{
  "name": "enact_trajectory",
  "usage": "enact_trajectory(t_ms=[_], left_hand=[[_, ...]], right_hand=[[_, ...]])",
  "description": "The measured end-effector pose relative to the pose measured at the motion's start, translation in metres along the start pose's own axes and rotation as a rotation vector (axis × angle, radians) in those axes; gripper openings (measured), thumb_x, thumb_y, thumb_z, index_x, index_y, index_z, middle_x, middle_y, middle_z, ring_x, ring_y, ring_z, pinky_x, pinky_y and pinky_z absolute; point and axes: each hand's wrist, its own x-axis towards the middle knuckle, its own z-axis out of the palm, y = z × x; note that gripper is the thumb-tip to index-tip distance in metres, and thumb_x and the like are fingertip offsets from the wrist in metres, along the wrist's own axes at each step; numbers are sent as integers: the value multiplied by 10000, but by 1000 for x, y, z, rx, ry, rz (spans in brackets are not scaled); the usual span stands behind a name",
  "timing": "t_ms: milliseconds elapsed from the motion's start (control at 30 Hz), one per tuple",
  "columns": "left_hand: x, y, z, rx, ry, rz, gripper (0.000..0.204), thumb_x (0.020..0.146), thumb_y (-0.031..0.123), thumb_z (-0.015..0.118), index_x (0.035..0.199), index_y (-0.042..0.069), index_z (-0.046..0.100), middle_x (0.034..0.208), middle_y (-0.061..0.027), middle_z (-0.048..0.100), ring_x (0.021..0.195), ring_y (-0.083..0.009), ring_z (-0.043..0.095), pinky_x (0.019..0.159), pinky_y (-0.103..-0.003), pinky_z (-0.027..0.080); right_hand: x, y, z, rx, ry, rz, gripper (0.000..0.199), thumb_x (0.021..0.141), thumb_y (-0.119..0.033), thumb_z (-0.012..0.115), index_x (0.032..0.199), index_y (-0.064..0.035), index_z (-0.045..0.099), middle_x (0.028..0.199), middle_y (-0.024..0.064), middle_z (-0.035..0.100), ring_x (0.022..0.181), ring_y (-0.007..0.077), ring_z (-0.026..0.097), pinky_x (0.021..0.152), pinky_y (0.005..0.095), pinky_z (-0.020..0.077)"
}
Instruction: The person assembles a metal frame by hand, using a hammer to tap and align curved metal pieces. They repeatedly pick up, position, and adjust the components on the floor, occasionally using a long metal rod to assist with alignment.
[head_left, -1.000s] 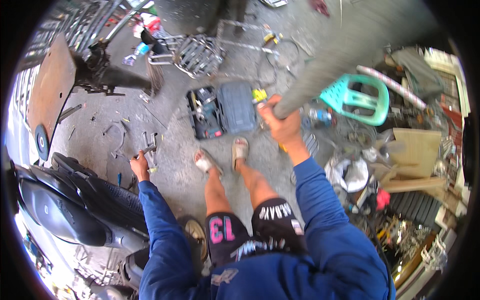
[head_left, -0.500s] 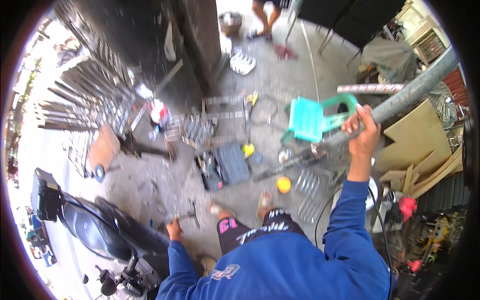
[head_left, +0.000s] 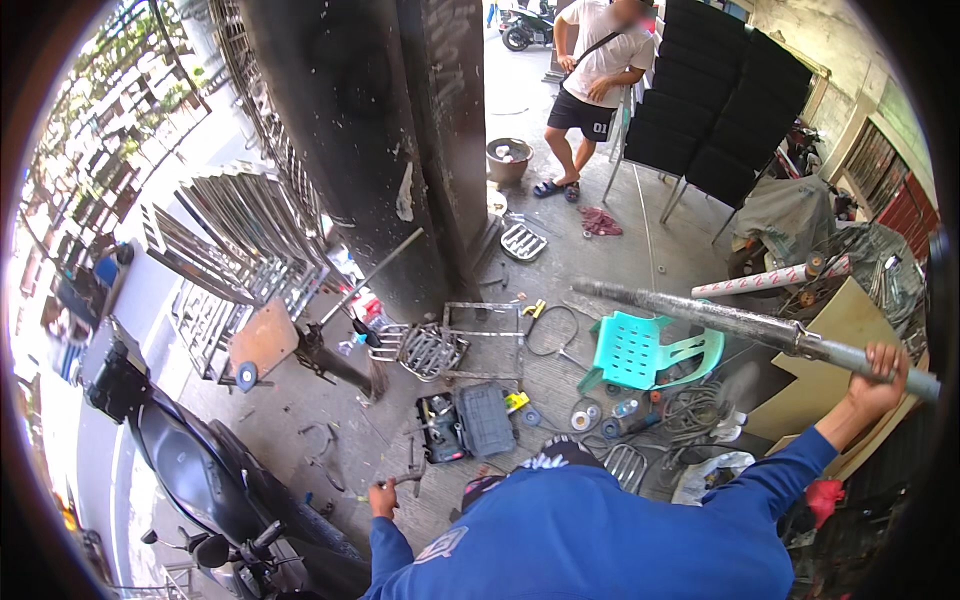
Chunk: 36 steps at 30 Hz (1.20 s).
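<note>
My right hand [head_left: 880, 382] is wrapped around a long grey metal pipe [head_left: 700, 308], close to its right end. The pipe slants up to the left, its dark far part in front of a small green plastic chair [head_left: 628, 350]. Low at the left, my left hand [head_left: 382, 498] is closed around the handle of a hammer [head_left: 414, 468], whose head points away from me. Just beyond the hammer lies an open dark tool case [head_left: 487, 418] with a power tool inside.
A motorcycle [head_left: 200, 470] stands at my left. Metal chair frames [head_left: 240, 240] are stacked beside a thick dark column [head_left: 370, 130]. Grinding discs and cables [head_left: 690, 410] lie near the chair. A person [head_left: 600, 80] stands at the back beside stacked black chairs [head_left: 720, 100]. Plywood [head_left: 830, 360] leans at right.
My right hand has moved right and lower with the pipe, whose far end has swung upward. My left hand still holds the hammer, turned differently. The view has tilted up, bringing the person into sight.
</note>
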Motion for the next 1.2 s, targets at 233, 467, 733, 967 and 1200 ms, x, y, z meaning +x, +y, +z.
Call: enact_trajectory(t_ms=[233, 467, 733, 967, 1200], left_hand=[[30, 34, 28, 395, -78, 208, 519, 859, 410, 761, 954, -99, 723, 819, -296, 719, 740, -391, 730, 655, -482, 558], [18, 55, 41, 644, -245, 249, 514, 815, 463, 764, 993, -20, 751, 962, -276, 732, 939, -448, 710, 826, -492, 566], [-19, 141, 128, 597, -61, 20, 492, 783, 404, 798, 1091, 25, 743, 1072, -238, 738, 1032, -415, 700, 900, -488, 554], [-148, 237, 210, 394, 316, -263, 387, 828, 338, 806, 945, -6, 674, 922, -239, 736, 926, -429, 715, 803, -491, 556], [-222, 301, 307, 389, 364, -373, 377, 828, 321, 814, 928, -8, 660, 860, -241, 726, 856, -444, 715, 752, -506, 553]], right_hand=[[12, 58, -25, -67, 45, -87, 231, 913, -178, 598, 739, -150, 449, 610, -11, 369, 576, 119, 352, 687, 328, 339], [63, 247, 21, -38, -166, 111, 228, 932, -197, 590, 775, -130, 438, 600, 1, 379, 549, 131, 369, 645, 328, 379], [166, 584, 62, 100, -296, 580, 97, 854, -49, 611, 918, -37, 540, 624, 62, 510, 486, 125, 421, 488, 293, 399], [147, 856, 147, -133, -542, 850, 171, 814, -15, 744, 724, -38, 600, 601, -29, 532, 504, 71, 465, 474, 256, 338], [40, 1058, 222, -275, -816, 926, 108, 847, -79, 753, 775, -60, 674, 642, -12, 621, 571, 85, 558, 523, 275, 413]])
